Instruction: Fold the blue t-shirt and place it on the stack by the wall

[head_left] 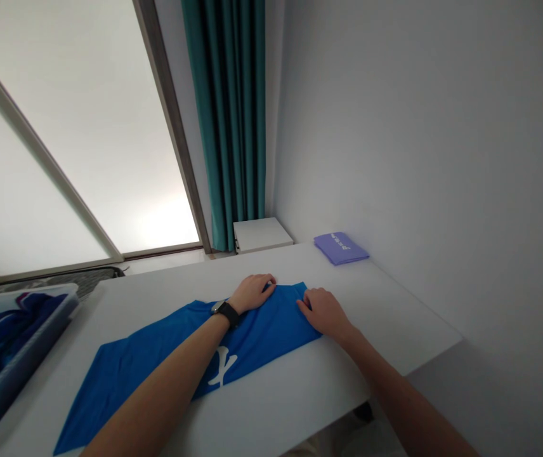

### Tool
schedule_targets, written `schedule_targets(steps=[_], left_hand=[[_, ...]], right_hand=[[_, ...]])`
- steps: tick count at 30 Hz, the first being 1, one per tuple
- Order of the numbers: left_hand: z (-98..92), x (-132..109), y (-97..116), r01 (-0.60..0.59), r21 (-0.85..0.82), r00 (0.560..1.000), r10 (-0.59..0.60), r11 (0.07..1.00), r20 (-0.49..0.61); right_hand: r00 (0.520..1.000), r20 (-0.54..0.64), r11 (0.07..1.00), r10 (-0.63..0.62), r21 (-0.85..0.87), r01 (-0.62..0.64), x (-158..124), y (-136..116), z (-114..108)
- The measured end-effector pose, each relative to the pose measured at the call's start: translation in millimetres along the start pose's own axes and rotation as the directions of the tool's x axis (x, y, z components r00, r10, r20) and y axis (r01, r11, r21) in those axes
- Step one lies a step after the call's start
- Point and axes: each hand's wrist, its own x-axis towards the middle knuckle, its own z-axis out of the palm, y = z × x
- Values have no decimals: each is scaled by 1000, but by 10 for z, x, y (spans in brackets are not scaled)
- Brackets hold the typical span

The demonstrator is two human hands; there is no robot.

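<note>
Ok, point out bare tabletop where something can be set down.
Free: the table's right end, between purple cloth and right forearm; also the strip between blue shirt and far edge. Crowded: the middle, under shirt, left hand and right hand.

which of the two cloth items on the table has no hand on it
The small, folded purple cloth near the wall. The larger blue garment has both the left hand and right hand on it.

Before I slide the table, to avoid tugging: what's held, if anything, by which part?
Can't tell if gripped: the left hand touches the far edge of the blue garment, the right hand its right end.
</note>
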Motion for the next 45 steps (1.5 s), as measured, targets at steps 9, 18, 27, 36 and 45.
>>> schedule_targets(steps=[9, 18, 27, 36, 45], left_hand=[[-10, -3, -3, -16, -12, 1000, 16, 1000, 2], [-55, 15, 29, 11, 49, 999, -13, 999, 33], [-12, 267, 307, -20, 130, 997, 11, 991, 70], [134, 356, 334, -90, 181, 986, 62, 979, 156], [132, 367, 291, -82, 221, 986, 46, 972, 162]], right_hand=[[995, 85, 999, 48, -28, -46, 23, 20, 13], [989, 93, 991, 118, 49, -123, -21, 11, 19], [989, -124, 944, 82, 329, -37, -212, 144, 82], [963, -191, 970, -192, 113, 216, -762, -43, -2], [976, -40, 975, -213, 52, 214, -914, 2, 42]])
